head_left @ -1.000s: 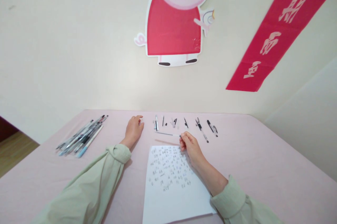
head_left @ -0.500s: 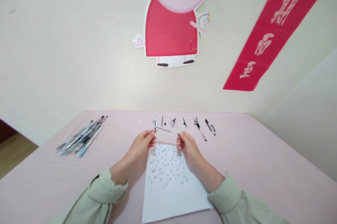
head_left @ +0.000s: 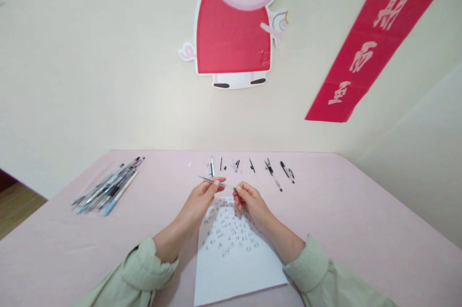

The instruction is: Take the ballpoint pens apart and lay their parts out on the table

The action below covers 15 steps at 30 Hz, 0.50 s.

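Both my hands meet above the top edge of a white sheet of paper [head_left: 234, 259] covered in small handwritten marks. My left hand [head_left: 202, 197] pinches a thin clear pen barrel [head_left: 211, 181] that points up and to the left. My right hand [head_left: 249, 198] is closed in a pinch at the barrel's right end; what its fingertips grip is too small to name. Just beyond my hands, a row of small pen parts [head_left: 249, 167] lies on the pink table [head_left: 361, 220].
A bundle of several pens [head_left: 108, 185] lies at the table's left. A cartoon pig cutout [head_left: 234, 23] and a red banner [head_left: 368, 42] hang on the cream wall behind. Wooden floor [head_left: 18, 206] shows past the table's left edge.
My left hand came from the table's far left to the middle and took hold of the pen barrel. Both hands have drawn closer together above the paper.
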{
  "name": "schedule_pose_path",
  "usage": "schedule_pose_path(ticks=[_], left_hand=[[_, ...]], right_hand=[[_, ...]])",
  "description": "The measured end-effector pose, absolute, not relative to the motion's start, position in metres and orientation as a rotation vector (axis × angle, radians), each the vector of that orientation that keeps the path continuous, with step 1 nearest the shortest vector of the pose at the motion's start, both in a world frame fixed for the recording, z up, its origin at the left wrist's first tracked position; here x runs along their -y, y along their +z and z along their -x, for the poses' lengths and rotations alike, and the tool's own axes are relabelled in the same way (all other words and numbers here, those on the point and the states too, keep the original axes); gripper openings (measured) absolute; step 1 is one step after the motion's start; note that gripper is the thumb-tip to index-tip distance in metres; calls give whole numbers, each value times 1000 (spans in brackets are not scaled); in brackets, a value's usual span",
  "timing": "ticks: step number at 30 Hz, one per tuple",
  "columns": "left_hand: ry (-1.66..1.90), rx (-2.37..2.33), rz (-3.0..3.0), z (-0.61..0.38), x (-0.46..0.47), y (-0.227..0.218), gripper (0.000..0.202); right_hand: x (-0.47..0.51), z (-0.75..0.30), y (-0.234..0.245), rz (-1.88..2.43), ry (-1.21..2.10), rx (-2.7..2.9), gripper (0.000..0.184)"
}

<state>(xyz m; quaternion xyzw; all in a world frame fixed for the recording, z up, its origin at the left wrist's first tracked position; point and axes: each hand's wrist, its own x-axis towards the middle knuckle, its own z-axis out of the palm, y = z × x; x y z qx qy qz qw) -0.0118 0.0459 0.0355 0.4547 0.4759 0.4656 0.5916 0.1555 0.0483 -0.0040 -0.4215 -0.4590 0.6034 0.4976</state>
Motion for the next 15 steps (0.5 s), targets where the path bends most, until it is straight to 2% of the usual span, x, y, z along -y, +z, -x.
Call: schedule_pose_path(ticks=[6,15], left_hand=[[1201,-1032,-972,9,-59,-4,41],[1250,-1024,-910,11,-58,-4,40]], right_hand=[[-48,-156,-2,1079,1365,1185,37],[-49,-155,-4,1102,1198,1299,23]])
